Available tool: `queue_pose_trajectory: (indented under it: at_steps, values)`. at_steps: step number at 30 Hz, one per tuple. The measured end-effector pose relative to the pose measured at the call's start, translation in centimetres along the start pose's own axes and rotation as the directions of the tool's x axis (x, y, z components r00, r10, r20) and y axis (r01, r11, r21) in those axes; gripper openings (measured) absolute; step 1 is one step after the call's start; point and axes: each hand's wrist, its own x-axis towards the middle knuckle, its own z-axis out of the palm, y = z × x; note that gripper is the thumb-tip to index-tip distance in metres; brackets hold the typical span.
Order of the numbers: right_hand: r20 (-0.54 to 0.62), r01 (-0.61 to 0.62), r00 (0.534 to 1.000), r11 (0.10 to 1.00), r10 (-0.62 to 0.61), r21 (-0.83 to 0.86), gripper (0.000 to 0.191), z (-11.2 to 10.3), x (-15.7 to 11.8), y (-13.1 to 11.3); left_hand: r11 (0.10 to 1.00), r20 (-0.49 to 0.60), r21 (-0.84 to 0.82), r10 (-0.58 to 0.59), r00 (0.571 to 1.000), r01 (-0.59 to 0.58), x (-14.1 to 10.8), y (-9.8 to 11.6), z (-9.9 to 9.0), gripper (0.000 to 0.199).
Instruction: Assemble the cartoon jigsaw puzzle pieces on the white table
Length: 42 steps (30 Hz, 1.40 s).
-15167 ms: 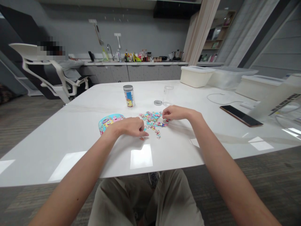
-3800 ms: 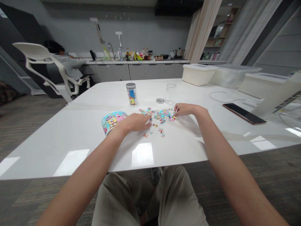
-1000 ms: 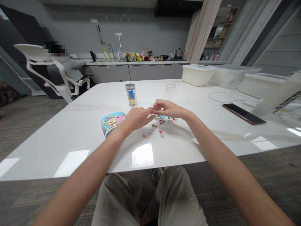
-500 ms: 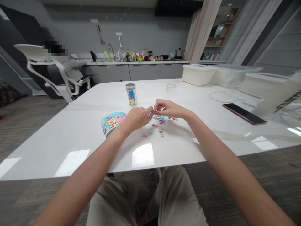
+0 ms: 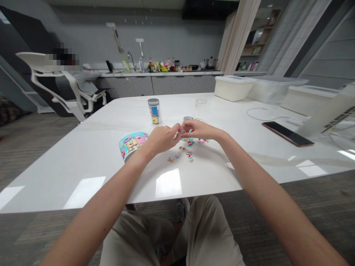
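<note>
Both hands meet over the white table [image 5: 91,147], fingertips close together. My left hand [image 5: 163,138] is closed in a pinch on small colourful jigsaw pieces, mostly hidden by the fingers. From the other side, my right hand [image 5: 199,130] pinches at the same pieces. Beneath and beyond them lies a pile of loose jigsaw pieces [image 5: 190,142]. Nearer the front edge are a few separate pieces [image 5: 190,157], one of them orange [image 5: 170,159]. Left of my left wrist rests a round blue cartoon picture [image 5: 133,142], partly covered by my forearm.
A cartoon-printed jar [image 5: 154,112] with a grey lid stands beyond my hands. Near it are a silvery lid [image 5: 188,118] and a clear jar [image 5: 201,107]. A phone [image 5: 287,133], a cable and storage boxes [image 5: 234,88] occupy the right side. A person sits in a chair [image 5: 80,92] behind.
My right hand has shifted slightly, and more of the colourful pieces shows between the fingertips. My left hand stays nearly in place. The loose pieces on the table look unmoved.
</note>
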Motion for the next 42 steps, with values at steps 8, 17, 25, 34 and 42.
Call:
queue_pose_trajectory:
  at_steps: [8,17,25,34,42]
  values:
    - [-0.035,0.010,0.999,1.000,-0.011,-0.015,0.015,-0.06,0.02,0.05,1.000,0.062,0.010,-0.001,0.998,0.001,-0.09,0.06,-0.16,0.034]
    - [-0.001,0.017,1.000,0.999,-0.017,0.043,0.010,0.00,-0.06,-0.09,1.000,0.093,0.009,0.005,0.996,-0.006,0.02,0.00,-0.22,0.035]
    - [-0.038,0.015,0.999,1.000,-0.015,-0.003,0.011,-0.09,-0.03,0.05,1.000,0.073,-0.009,0.026,0.997,-0.025,-0.08,-0.07,0.03,0.033]
    - [-0.023,0.005,1.000,0.999,-0.006,-0.046,0.009,-0.17,-0.01,-0.08,0.999,0.120,0.016,0.037,0.992,-0.039,0.01,-0.03,-0.33,0.035]
    - [-0.049,-0.070,0.996,0.997,0.069,-0.028,0.008,-0.07,-0.06,-0.02,1.000,0.140,0.026,-0.008,0.990,0.004,0.00,-0.07,-0.28,0.036]
